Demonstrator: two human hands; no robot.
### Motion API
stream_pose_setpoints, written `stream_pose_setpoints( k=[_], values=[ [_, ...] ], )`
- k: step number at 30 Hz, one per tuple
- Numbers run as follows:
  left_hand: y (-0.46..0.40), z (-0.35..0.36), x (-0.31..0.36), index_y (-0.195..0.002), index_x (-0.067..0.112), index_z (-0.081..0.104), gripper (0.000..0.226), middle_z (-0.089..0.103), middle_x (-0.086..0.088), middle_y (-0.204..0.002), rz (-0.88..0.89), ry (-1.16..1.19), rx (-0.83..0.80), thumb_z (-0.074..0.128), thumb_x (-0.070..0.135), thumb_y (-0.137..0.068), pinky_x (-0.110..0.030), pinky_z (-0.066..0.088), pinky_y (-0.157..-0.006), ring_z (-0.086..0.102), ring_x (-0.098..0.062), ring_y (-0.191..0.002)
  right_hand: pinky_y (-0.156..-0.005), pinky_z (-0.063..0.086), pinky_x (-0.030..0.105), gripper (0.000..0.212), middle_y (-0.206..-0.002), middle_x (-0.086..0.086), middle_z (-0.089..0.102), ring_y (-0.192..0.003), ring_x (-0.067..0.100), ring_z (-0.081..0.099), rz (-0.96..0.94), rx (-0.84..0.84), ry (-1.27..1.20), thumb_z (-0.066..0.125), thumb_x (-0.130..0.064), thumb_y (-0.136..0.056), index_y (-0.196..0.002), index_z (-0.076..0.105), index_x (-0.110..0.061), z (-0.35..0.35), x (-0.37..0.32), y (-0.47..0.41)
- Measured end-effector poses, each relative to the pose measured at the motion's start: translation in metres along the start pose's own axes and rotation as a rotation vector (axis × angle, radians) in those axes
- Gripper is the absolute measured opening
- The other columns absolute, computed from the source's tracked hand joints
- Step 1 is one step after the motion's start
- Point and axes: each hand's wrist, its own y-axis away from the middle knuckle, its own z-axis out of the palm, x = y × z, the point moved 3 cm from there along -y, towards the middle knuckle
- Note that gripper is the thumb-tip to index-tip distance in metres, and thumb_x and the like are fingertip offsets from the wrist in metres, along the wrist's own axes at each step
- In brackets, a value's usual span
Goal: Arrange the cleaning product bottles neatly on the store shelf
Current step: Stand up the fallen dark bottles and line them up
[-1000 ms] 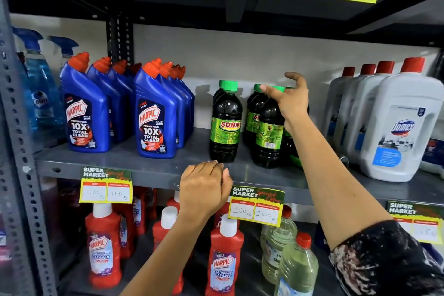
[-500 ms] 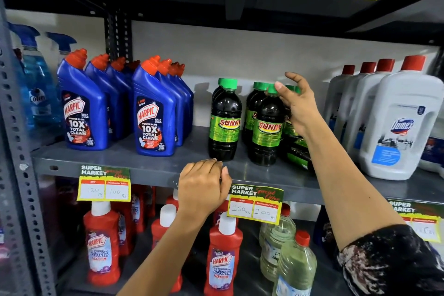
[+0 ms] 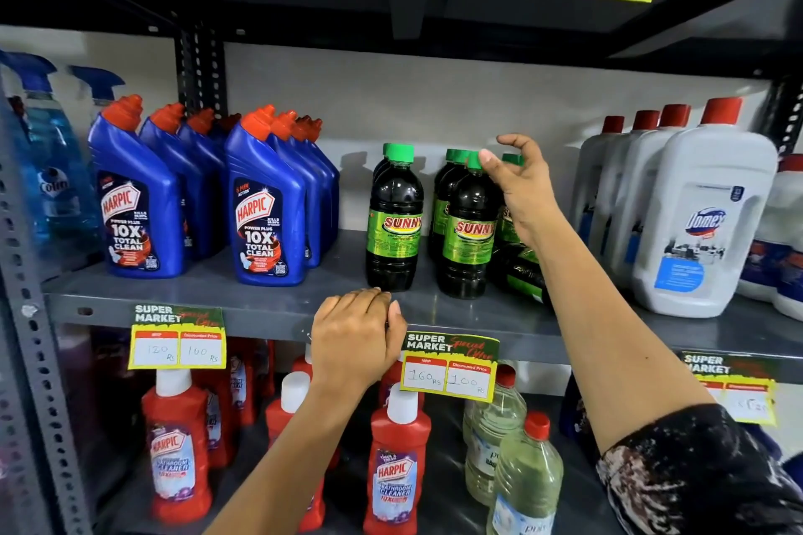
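Head view: A person straightens dark Sunny bottles [image 3: 467,226] on the middle shelf [image 3: 269,300] of a grey metal store rack. The right hand [image 3: 519,182] reaches in over the green caps, fingers spread and loosely curled, thumb tip at the cap of the front bottle; it grips nothing firmly, and whether the thumb actually touches the cap cannot be told. The left hand [image 3: 354,337] rests knuckles-up on the shelf's front edge, fingers curled over the lip, apparently to steady the reach.

The Sunny bottles stand mid-shelf in short rows running front to back, labels facing out. One front bottle [image 3: 394,222] stands apart on the left with a gap beside it. Behind the right forearm another bottle [image 3: 519,267] seems to lean or lie on its side, so that row looks unfinished; the arm hides most of it.

Toward the shelf's left end, blue Harpic bottles [image 3: 265,213] stand in two tidy files, red nozzles angled the same way, with spray bottles [image 3: 52,169] beyond at the far left edge. Toward the right end, white Domex jugs [image 3: 699,222] line up front to back.

On the shelf below stand red Harpic bottles [image 3: 393,465] and clear bottles [image 3: 525,473]. Yellow price tags [image 3: 449,369] hang along the shelf edges. Judging by the tipped bottle, that one likely needs righting next.
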Motion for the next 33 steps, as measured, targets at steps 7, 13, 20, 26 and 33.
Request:
stream_pose_setpoints(
  k=[7,13,20,26,33],
  values=[
    [0.000,-0.001,0.001,-0.081,0.010,0.077,0.039,0.077,-0.002,-0.083,0.005,0.001,0.009,0.044,0.027,-0.091,-0.031,0.048,-0.070,0.072,-0.017,-0.076,-0.084,0.046,0.017,0.055,-0.102,-0.005,0.063,-0.099,0.008,0.061,0.074,0.012,0.186,0.067,-0.031,-0.087,-0.134,0.043,-0.017,-0.021,0.005,0.005],
    [0.000,0.000,0.001,-0.082,0.010,0.078,0.039,0.077,-0.002,-0.083,0.002,0.007,0.020,0.043,0.026,-0.092,-0.032,0.049,-0.071,0.072,-0.017,-0.076,-0.109,0.038,0.040,0.092,-0.143,0.007,0.049,-0.130,0.031,0.048,0.470,-0.265,1.119,0.079,-0.048,-0.067,-0.143,0.036,-0.017,-0.069,0.032,0.028],
    [0.001,0.000,0.001,-0.082,0.009,0.078,0.041,0.077,-0.003,-0.083,0.002,0.002,0.005,0.042,0.026,-0.092,-0.031,0.050,-0.071,0.072,-0.018,-0.076,-0.077,0.045,0.035,0.079,-0.116,0.006,0.065,-0.108,0.030,0.061,0.448,-0.133,1.365,0.080,-0.056,-0.054,-0.119,0.056,-0.019,-0.060,0.035,0.038],
    [-0.004,-0.005,0.003,-0.073,0.011,0.076,0.043,0.076,-0.002,-0.074,-0.060,0.029,-0.061,0.041,0.027,-0.092,-0.030,0.050,-0.066,0.071,-0.018,-0.066,-0.087,0.053,0.038,0.079,-0.116,0.004,0.066,-0.107,0.025,0.062,0.166,0.218,0.738,0.079,-0.048,-0.065,-0.133,0.049,-0.021,-0.065,0.035,0.043],
    [-0.022,-0.015,0.061,-0.055,0.018,0.058,0.061,0.057,0.001,-0.052,0.001,0.018,-0.297,0.022,0.048,-0.095,-0.023,0.032,-0.044,0.053,-0.017,-0.045,-0.096,0.050,0.030,0.076,-0.122,-0.005,0.059,-0.108,0.009,0.059,0.179,0.130,0.163,0.072,-0.024,-0.083,-0.145,0.029,-0.020,-0.077,0.058,0.052]
  ],
)
